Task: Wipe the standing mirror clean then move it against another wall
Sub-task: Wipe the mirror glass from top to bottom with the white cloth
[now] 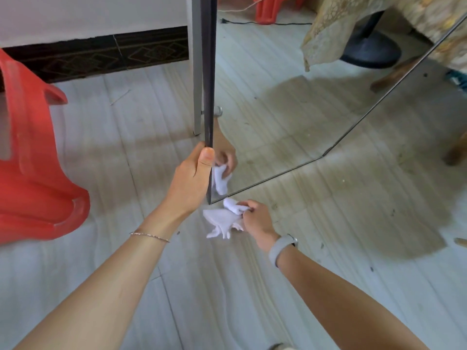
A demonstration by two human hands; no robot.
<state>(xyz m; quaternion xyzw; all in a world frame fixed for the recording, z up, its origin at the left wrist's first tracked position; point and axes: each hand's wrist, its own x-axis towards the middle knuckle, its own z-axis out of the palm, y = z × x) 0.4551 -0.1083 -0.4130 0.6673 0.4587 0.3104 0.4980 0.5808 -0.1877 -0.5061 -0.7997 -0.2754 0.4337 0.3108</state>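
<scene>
The standing mirror stands on the pale floor, its dark frame edge running down the middle of the view and its glass reflecting the floor and furniture. My left hand grips the frame's left edge low down, thumb on the front. My right hand holds a bunched white cloth just below the mirror's bottom left corner. The cloth and hand are reflected in the glass.
A red plastic stool stands at the left. The white wall with a dark patterned skirting is behind. The mirror's grey rear support leg reaches the floor. A wooden furniture leg is at the right edge.
</scene>
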